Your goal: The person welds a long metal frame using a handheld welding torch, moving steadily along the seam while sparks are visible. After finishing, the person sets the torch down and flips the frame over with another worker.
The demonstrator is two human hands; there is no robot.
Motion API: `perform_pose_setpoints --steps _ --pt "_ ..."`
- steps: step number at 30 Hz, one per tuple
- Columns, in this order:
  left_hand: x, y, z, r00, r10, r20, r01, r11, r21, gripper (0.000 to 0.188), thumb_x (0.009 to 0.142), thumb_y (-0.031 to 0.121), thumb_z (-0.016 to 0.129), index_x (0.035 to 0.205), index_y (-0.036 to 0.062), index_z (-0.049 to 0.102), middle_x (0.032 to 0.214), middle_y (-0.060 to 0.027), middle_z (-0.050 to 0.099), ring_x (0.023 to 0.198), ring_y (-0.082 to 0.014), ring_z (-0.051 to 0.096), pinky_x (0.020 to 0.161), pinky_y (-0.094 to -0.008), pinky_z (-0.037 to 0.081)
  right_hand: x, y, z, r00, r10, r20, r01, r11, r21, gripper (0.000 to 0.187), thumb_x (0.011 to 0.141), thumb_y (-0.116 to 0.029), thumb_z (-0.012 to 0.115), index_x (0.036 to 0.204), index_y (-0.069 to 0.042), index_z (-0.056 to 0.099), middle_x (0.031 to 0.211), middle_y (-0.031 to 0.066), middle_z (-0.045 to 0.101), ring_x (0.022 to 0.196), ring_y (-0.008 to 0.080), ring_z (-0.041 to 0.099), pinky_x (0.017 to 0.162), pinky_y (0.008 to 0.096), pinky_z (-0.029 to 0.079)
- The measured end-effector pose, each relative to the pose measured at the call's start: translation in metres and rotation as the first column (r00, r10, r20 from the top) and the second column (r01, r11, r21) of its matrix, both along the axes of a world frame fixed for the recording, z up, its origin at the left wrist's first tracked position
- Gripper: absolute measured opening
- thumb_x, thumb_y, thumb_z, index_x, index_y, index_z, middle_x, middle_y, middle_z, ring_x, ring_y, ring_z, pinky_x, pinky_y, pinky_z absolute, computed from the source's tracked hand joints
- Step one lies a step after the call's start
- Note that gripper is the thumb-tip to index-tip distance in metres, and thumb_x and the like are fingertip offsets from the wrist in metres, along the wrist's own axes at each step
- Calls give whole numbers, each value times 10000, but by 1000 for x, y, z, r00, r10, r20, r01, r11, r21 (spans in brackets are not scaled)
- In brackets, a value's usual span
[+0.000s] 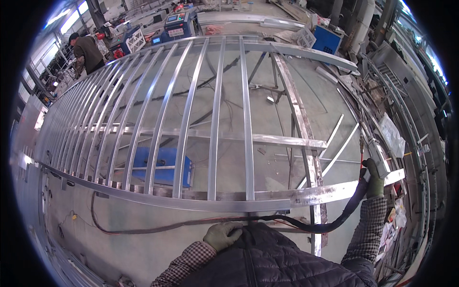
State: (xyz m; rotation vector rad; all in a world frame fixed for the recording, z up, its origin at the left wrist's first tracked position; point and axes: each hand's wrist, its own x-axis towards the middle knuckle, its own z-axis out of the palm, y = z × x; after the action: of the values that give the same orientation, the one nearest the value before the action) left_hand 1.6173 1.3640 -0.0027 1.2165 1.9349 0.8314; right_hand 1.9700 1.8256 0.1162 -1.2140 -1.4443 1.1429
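Observation:
A large metal grille (215,143) of long parallel bars lies flat in front of me on a frame (306,138). My right hand (374,181), in a green glove, grips a silver torch-like tool (377,155) at the near right corner of the grille. A thick black hose (334,222) runs from that tool down and across to my chest. My gloved left hand (222,235) rests curled against my dark quilted jacket, right under the hose; whether it holds the hose is unclear.
A blue machine (165,165) sits on the concrete floor under the grille. Another person (87,53) stands at the far left end. Blue equipment boxes (326,39) stand at the back. Loose metal strips and scrap (382,119) pile along the right side.

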Motion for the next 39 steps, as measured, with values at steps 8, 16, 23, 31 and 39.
perform_pose_setpoints --steps 8,16,23,31,39 --pt "4 9 -14 987 151 -62 -156 985 -80 369 977 351 692 1244 105 758 1151 -147 776 1034 -299 753 952 -395 584 4 83 -104 991 -125 51 135 941 -311 303 854 -248 856 1068 -87 715 831 39 696 605 175 636 556 325 527" --pt "20 -10 -23 904 420 78 -369 860 -351 457 995 401 635 1323 93 717 1243 -179 746 1167 -313 714 1043 -403 543 18 126 -222 966 -102 237 176 933 -314 387 863 -343 843 1120 -89 707 905 32 659 728 170 634 620 327 551" --pt "21 -3 -40 938 345 -16 -320 852 -414 509 986 451 597 1343 105 705 1317 -182 712 1232 -359 667 1096 -418 504 39 145 -253 992 -33 124 70 951 -302 650 978 -309 757 1530 -69 512 1342 124 655 1146 263 634 902 379 551" --pt "29 -23 -51 910 415 23 -370 835 -408 519 985 461 582 1340 102 703 1303 -192 718 1194 -365 686 1078 -428 514 -4 92 -190 939 -49 341 152 947 -283 843 951 -214 726 1645 -144 252 1529 145 525 1282 337 593 1032 478 524" --pt "28 -90 -63 859 508 59 -475 835 -277 488 997 455 576 1313 112 717 1291 -161 733 1199 -337 694 1063 -426 526 -10 27 -146 876 476 77 -481 873 78 948 934 -357 765 1639 -8 234 1577 249 475 1378 400 546 1125 473 493"
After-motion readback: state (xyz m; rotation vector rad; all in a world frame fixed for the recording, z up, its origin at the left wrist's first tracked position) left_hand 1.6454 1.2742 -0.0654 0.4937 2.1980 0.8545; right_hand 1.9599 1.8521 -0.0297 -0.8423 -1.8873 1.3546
